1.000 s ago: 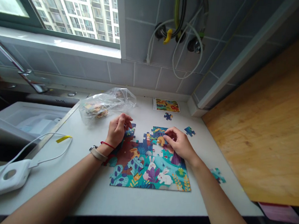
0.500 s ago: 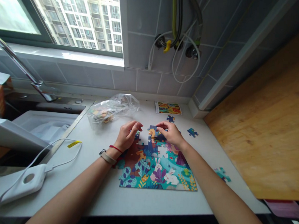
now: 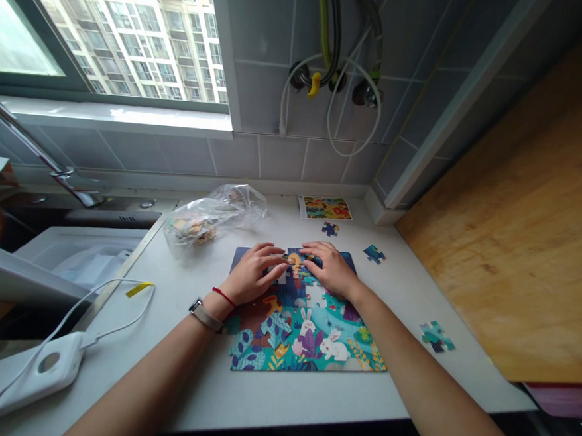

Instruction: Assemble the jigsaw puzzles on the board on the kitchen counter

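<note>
A colourful jigsaw puzzle (image 3: 307, 339) with rabbits and plants lies on the white counter, with gaps showing the counter near its middle. My left hand (image 3: 256, 273) rests over its upper left part, fingers apart and pointing right. On the upper right part lies my right hand (image 3: 331, 267), fingers spread, its tips beside a piece with an orange animal (image 3: 295, 259). Neither hand visibly holds anything. Loose pieces lie off the puzzle: a dark blue one (image 3: 330, 229), a teal one (image 3: 375, 254) and teal pieces (image 3: 436, 336) at the right.
Behind the puzzle are a clear plastic bag (image 3: 195, 224) of pieces and a picture card (image 3: 325, 208). A white power strip (image 3: 56, 364) with a cable lies at the left, near the sink and faucet (image 3: 86, 197). A wooden panel (image 3: 519, 227) stands at the right.
Both hands have flattened onto the puzzle's top part, the left fingers opening and moving right. The orange-animal piece now sits lower, in line with the top edge. The view has shifted slightly.
</note>
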The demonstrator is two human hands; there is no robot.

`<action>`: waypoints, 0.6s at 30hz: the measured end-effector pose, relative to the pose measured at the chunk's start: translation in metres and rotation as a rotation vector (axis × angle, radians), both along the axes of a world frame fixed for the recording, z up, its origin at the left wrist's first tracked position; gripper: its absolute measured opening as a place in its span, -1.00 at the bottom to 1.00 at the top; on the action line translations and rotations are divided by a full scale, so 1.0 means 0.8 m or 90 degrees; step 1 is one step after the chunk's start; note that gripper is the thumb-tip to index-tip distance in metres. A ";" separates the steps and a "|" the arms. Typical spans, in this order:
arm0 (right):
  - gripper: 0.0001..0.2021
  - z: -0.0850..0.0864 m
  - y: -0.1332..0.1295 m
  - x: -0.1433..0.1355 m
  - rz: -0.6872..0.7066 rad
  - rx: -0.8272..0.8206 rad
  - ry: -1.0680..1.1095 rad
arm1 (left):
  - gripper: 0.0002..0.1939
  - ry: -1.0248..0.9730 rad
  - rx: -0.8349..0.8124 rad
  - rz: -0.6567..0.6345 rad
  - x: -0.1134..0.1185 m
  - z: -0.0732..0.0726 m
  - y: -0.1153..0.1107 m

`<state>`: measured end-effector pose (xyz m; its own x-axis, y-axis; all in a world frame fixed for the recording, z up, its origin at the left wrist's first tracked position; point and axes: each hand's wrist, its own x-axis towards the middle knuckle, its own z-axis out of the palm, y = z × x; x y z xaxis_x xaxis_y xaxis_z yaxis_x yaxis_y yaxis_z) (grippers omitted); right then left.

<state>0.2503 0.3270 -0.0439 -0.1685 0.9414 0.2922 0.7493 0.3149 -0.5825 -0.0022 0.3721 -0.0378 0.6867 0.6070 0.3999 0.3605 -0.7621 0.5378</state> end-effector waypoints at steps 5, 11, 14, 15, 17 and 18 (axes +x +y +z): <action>-0.75 -0.001 0.000 -0.002 0.004 0.021 -0.014 | -0.53 -0.036 -0.035 0.036 0.000 -0.001 0.002; -0.78 0.002 0.001 -0.011 -0.004 0.067 -0.022 | -0.47 -0.208 -0.116 0.221 -0.004 0.003 0.007; -0.81 0.003 0.003 -0.022 -0.002 0.082 0.000 | -0.44 -0.260 -0.158 0.292 -0.005 0.002 0.011; -0.82 0.004 0.004 -0.027 0.000 0.081 0.010 | -0.44 -0.263 -0.162 0.305 -0.006 0.001 0.012; -0.83 0.004 0.006 -0.035 0.006 0.073 0.017 | -0.44 -0.253 -0.152 0.319 -0.005 0.000 0.013; -0.83 0.004 0.007 -0.039 0.008 0.070 0.013 | -0.44 -0.244 -0.146 0.321 -0.005 -0.001 0.014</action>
<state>0.2190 0.3327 -0.0409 -0.1734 0.9010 0.3977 0.7334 0.3876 -0.5584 -0.0063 0.3830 -0.0385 0.1329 0.9150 0.3811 0.3937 -0.4016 0.8269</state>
